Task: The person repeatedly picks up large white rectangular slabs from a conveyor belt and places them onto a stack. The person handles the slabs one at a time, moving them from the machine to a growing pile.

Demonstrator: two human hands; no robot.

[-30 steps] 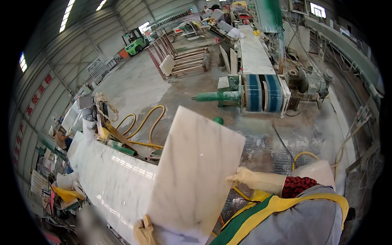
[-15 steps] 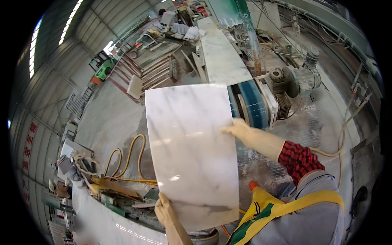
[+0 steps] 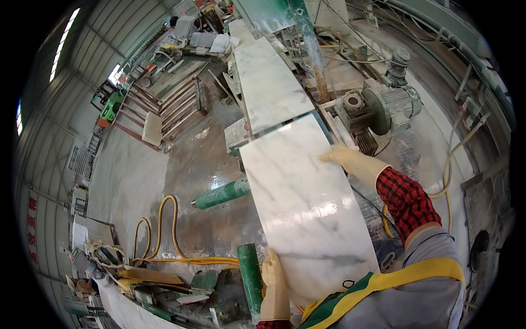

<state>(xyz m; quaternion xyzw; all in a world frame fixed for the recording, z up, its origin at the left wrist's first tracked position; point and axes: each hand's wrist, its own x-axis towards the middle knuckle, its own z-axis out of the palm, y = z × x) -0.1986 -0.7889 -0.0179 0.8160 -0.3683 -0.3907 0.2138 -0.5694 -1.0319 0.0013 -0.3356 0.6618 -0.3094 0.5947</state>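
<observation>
A white marble slab (image 3: pixel 307 208) with grey veins lies almost flat in front of me, its far end over the conveyor's blue belt. My left hand (image 3: pixel 275 282), in a cream rubber glove, is closed on the slab's left edge at the near end. On the right edge, toward the far end, my right hand (image 3: pixel 350 161) in a matching glove grips the stone; the fingers under it are hidden. Beyond a narrow gap, another marble slab (image 3: pixel 271 82) rests on the line ahead. Green rollers (image 3: pixel 222 193) stick out left of the slab I hold.
A motor with a gearbox (image 3: pixel 383 107) stands right of the conveyor, near a rusty green post (image 3: pixel 312 52). Yellow hose (image 3: pixel 174 225) loops over the wet floor at left. Stone scraps (image 3: pixel 192 290) lie at lower left; a slatted rack (image 3: pixel 170 109) and green forklift (image 3: pixel 111 106) are farther off.
The slab has come down and flatter over the conveyor, covering most of the blue belt. Both hands stay on its edges. Green rollers now show at left, and the view has shifted right.
</observation>
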